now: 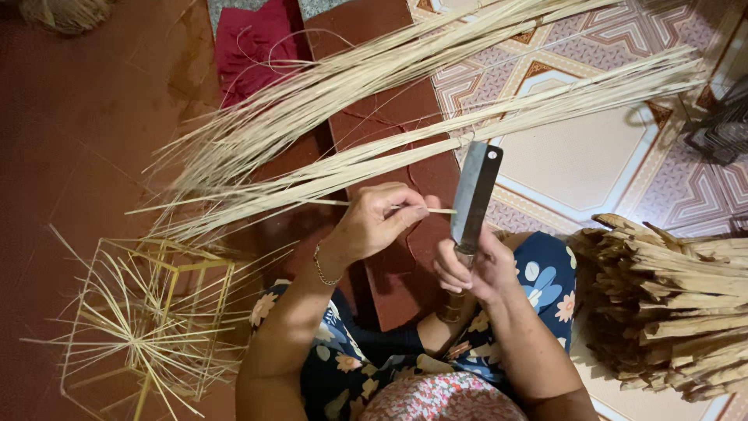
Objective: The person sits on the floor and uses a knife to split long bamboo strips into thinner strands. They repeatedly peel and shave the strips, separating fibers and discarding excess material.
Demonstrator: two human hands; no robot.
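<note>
Floral cloth (436,394) of my clothing fills the bottom of the view, with my knees in dark blue flowered fabric (545,281) just beyond it. My right hand (471,269) is wrapped tight around the handle of a broad, flat-ended knife (475,195), whose blade stands upright and points away from me. My left hand (374,222) pinches a thin bamboo strip (366,205) between thumb and fingers; the strip runs sideways, and its near end meets the edge of the blade. On my left wrist sits a thin bracelet (326,273).

Just past my hands lies a long bundle of pale bamboo strips (436,144), fanning out toward my left and stretching off to the upper right across the floor. A second, looser sheaf of strips (366,74) lies behind it, roughly parallel. Both rest partly on a dark red mat (389,109) and partly on patterned floor tiles (592,156). A dark red cloth (253,47) lies crumpled at the far end of the mat.

To my left, on the reddish-brown floor (86,132), stands a small open frame of bamboo sticks (156,312) with loose slivers spraying out of it. To my right, close beside my knee, lies a heap of thicker split bamboo pieces (670,304), their cut ends turned toward me.
</note>
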